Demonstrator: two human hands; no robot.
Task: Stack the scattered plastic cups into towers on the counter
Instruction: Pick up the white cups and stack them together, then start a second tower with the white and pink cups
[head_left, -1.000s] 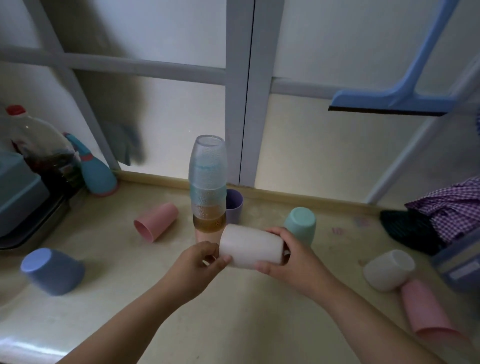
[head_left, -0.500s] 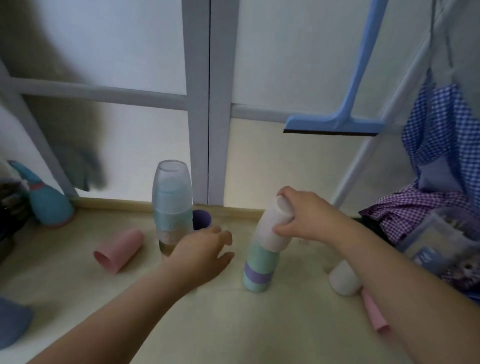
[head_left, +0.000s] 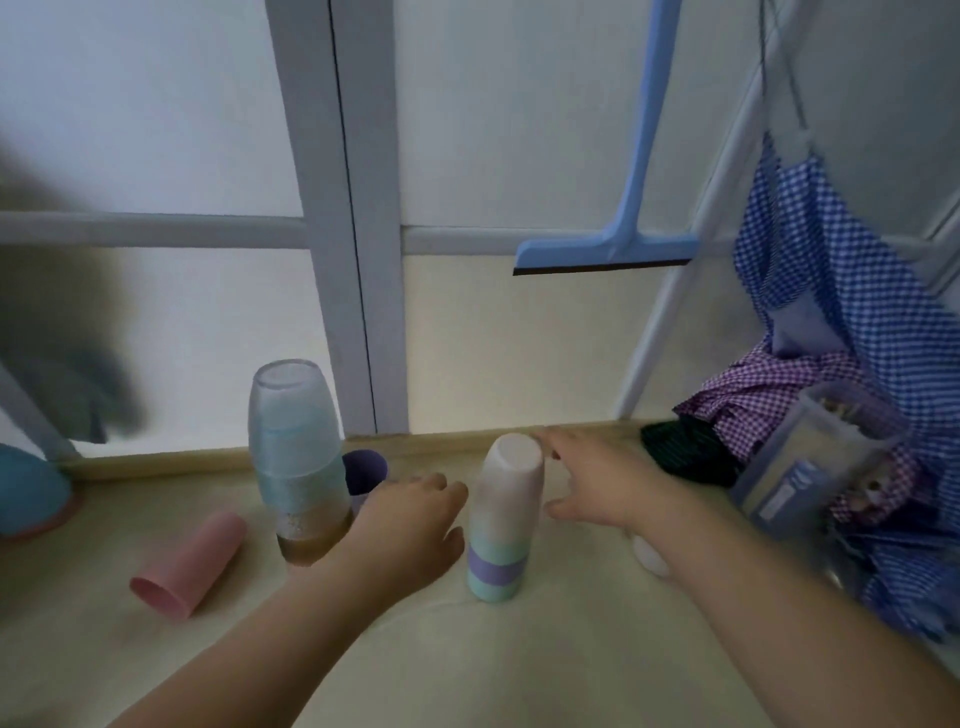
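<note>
Cups sit mouth-down so each nests: white cup caps the mint-and-purple tower on the counter. Right hand, just beside it, fingers spread and empty; left hand relaxed, holding nothing. Pink cup lies loose, probably next.

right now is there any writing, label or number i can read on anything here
None can be read.
The clear plastic box on the right carries a blue label: print too blurred to read.
The cups, including the white cup, show no print.
</note>
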